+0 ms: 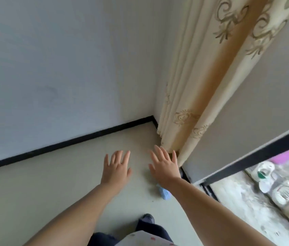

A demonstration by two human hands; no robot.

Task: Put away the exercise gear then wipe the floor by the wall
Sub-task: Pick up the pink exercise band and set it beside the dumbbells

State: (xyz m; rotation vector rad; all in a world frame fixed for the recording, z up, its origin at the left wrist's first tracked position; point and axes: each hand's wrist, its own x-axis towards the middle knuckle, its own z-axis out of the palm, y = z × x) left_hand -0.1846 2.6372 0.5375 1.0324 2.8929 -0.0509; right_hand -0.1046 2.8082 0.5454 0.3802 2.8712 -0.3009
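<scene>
My left hand [116,167] and my right hand [165,166] both stretch forward over the pale floor [51,189], fingers straight and spread, holding nothing. A small light-blue object [164,193] lies on the floor under my right wrist, mostly hidden by it; I cannot tell what it is. My right fingertips are close to the bottom of the cream curtain [181,135]. A black skirting strip [65,141] runs along the foot of the grey-white wall [60,68].
The curtain hangs in the corner to the right. A door panel [246,121] with a dark lower edge stands at the right, and several shoes [282,189] lie on the rough ground beyond the threshold. My foot [147,219] is below.
</scene>
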